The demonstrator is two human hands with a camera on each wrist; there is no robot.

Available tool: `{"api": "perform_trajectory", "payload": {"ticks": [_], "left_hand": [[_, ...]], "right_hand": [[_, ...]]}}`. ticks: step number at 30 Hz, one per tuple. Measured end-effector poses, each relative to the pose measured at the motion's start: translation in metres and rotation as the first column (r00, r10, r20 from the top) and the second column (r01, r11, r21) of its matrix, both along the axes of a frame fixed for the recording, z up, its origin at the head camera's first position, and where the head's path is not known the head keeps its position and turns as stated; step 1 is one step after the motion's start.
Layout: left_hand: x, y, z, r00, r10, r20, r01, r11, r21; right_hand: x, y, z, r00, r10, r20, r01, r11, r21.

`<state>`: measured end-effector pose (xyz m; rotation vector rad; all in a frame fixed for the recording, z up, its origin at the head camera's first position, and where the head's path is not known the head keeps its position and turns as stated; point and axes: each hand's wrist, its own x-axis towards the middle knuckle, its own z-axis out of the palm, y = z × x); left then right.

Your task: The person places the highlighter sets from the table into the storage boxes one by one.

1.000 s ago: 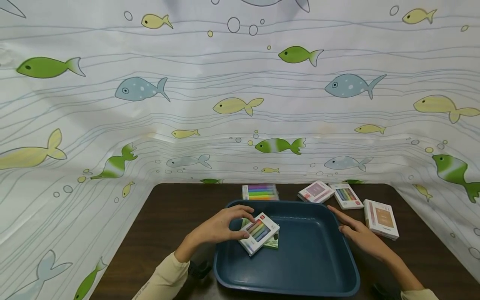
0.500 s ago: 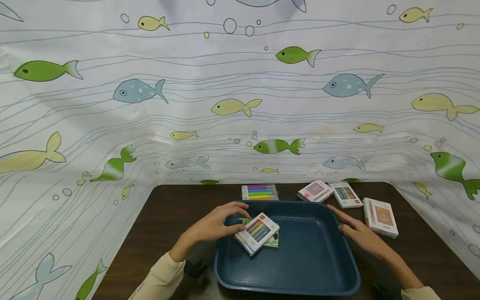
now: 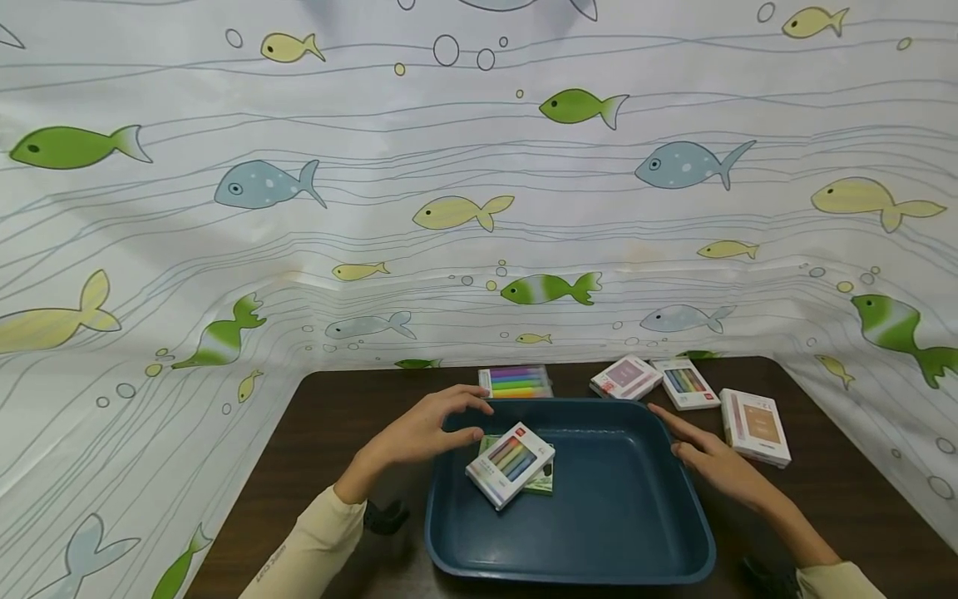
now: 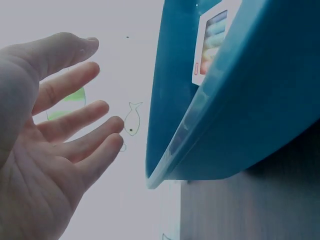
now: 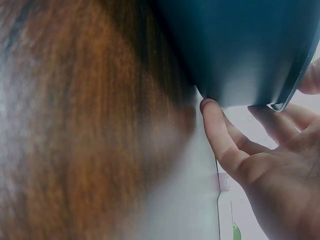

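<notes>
A white box of coloured sticks (image 3: pixel 511 466) lies tilted across a green box (image 3: pixel 540 481) inside the left part of the dark blue bin (image 3: pixel 599 516). My left hand (image 3: pixel 422 428) hovers by the bin's left rim, its fingers relaxed and holding nothing. In the left wrist view that hand (image 4: pixel 65 125) is apart from the bin wall (image 4: pixel 250 115). At the bin's back right corner, my right hand (image 3: pixel 718 466) touches the rim and outer wall with extended fingers; the right wrist view has these fingertips (image 5: pixel 210 105) against the wall.
Behind the bin lies a clear pack of rainbow-coloured pens (image 3: pixel 516 383). To its right on the dark wooden table (image 3: pixel 337 399) are a pink-windowed box (image 3: pixel 627 378), another box of coloured sticks (image 3: pixel 686 383) and a brown-windowed box (image 3: pixel 756 426). A fish-patterned sheet (image 3: pixel 464 125) hangs behind.
My left hand has let go of the white box and drawn back up and left from it. The right hand stays at the bin's corner. The view shifts slightly.
</notes>
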<state>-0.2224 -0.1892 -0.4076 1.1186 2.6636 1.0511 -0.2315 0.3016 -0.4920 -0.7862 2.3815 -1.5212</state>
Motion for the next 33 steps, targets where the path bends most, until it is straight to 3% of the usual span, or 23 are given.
{"api": "perform_trajectory", "payload": {"ticks": [11,18,28,33], "left_hand": [[-0.017,-0.010,0.000,0.999,0.034,0.014,-0.034,0.999,0.015],[-0.035,-0.019,-0.002,0.999,0.052,0.015,-0.052,0.998,0.023],[-0.070,-0.032,-0.020,0.989,0.121,0.079,-0.125,0.991,0.038],[-0.082,-0.035,-0.028,0.985,0.134,0.109,-0.138,0.990,0.030]], "right_hand": [[0.000,-0.001,-0.001,1.000,0.019,0.011,-0.019,1.000,-0.008],[-0.002,0.000,-0.001,1.000,0.022,0.004,-0.022,1.000,-0.009],[-0.001,0.000,-0.001,1.000,0.021,0.003,-0.021,1.000,-0.013],[-0.001,0.000,0.000,1.000,0.022,-0.002,-0.022,1.000,-0.016]]}}
